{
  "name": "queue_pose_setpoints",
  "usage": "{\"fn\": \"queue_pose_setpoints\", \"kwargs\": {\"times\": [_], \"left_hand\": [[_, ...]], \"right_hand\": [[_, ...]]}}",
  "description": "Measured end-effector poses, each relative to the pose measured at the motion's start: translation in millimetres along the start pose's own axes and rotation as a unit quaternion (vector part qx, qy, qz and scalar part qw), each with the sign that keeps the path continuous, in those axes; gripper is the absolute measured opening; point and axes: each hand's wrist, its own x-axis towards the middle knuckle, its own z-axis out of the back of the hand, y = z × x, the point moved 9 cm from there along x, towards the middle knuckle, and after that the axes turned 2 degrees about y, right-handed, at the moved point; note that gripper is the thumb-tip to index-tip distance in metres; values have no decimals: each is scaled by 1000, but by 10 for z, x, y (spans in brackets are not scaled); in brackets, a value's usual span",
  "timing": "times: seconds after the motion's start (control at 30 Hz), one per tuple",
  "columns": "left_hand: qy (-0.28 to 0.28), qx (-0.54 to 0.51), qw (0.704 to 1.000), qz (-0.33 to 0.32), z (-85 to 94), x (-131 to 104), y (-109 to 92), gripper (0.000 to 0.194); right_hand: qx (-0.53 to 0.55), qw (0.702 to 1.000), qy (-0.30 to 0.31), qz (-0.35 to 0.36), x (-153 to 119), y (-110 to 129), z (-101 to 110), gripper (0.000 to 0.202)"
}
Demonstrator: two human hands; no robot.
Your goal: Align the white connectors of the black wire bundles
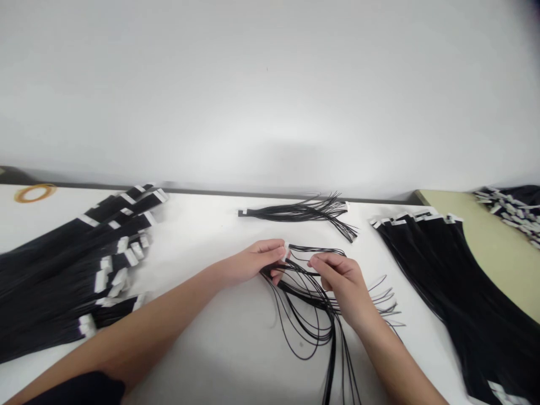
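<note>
My left hand (264, 260) is closed around the end of a black wire harness (310, 304), near a small white connector (287, 250). My right hand (340, 277) pinches some of the thin black wires a short way to the right of that connector. Loose wires loop below both hands, and a thicker black bundle hangs toward the front edge of the view. Free wire ends fan out behind my right wrist. Just beyond my hands, another black wire harness (291, 212) lies flat, bound at its left end and spread at its right.
Black cables with white connectors (122, 264) are piled at left; a large bundle of black cables (447, 270) lies at right. A coil of orange-yellow cord (35, 193) sits far left. More cables (512, 211) rest on a yellowish surface (485, 253). A pale wall (270, 95) rises behind.
</note>
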Motion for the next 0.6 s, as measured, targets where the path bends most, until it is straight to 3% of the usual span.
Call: {"fn": "queue_pose_setpoints", "kwargs": {"times": [0.37, 0.6], "left_hand": [[1, 11, 1000, -9, -2, -4, -19, 29], [16, 38, 999, -15, -24, -12, -32, 28]], "right_hand": [[114, 987, 28, -110, -43, -219, -115, 30], [149, 979, 31, -132, -40, -300, -127, 30]]}}
